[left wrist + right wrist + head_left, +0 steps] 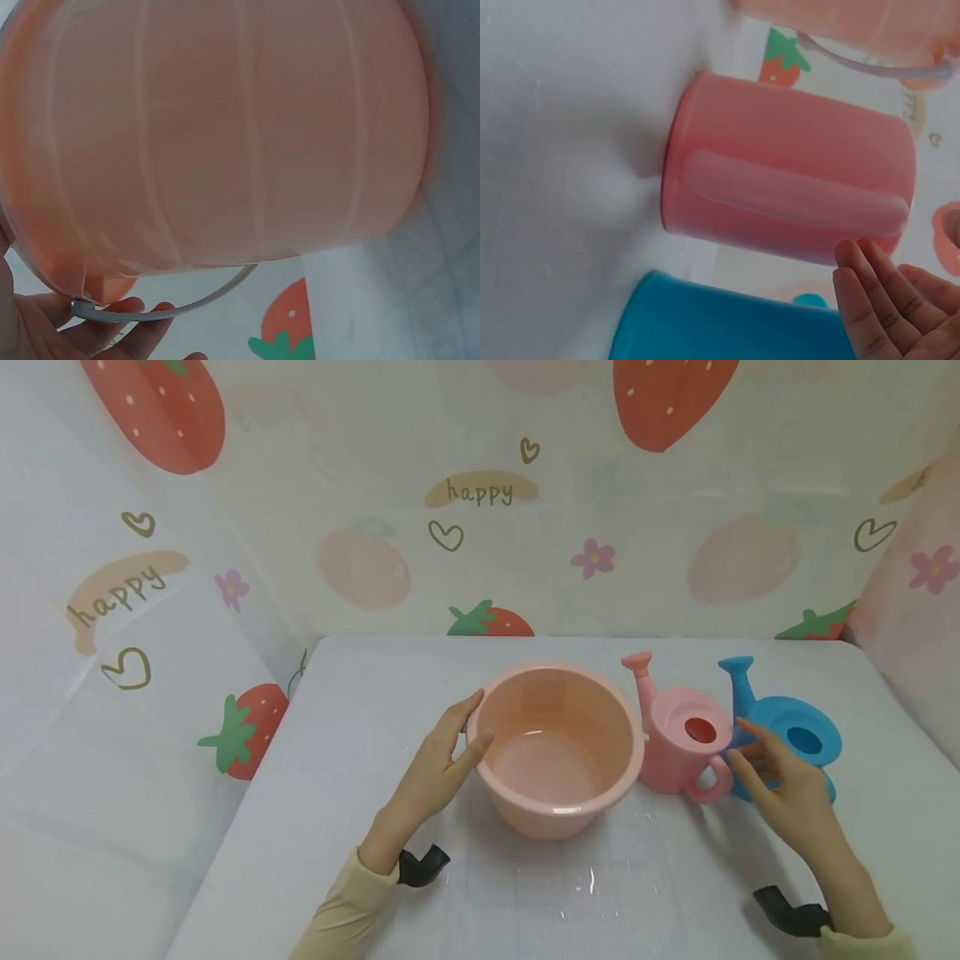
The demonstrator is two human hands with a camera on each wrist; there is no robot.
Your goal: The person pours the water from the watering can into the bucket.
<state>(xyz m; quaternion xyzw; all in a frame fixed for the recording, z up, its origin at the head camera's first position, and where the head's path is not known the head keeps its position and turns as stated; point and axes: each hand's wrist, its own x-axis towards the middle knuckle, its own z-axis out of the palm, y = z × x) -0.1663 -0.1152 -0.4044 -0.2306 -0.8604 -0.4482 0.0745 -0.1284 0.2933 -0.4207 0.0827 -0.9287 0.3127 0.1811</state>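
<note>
A peach-pink plastic bucket (551, 821) stands upright on the table. At its left rim is my left hand (431, 770), with the thumb over the edge and the fingers outside. The left wrist view shows those fingers fairly straight beside the bucket's grey bail handle (187, 309). To the bucket's right stands a pink toy watering can (669, 758), and beyond it a blue watering can (819, 727). My right hand (791, 793) hovers in front of the blue can, near the pink can's handle (795, 191). Its fingers are loosely extended and hold nothing.
The white table (360, 718) has a glossy cover. Behind it hangs a cloth backdrop (645, 502) printed with strawberries, hearts and flowers, which continues along the left and right sides. Black curved pieces (423, 867) sit at both wrists.
</note>
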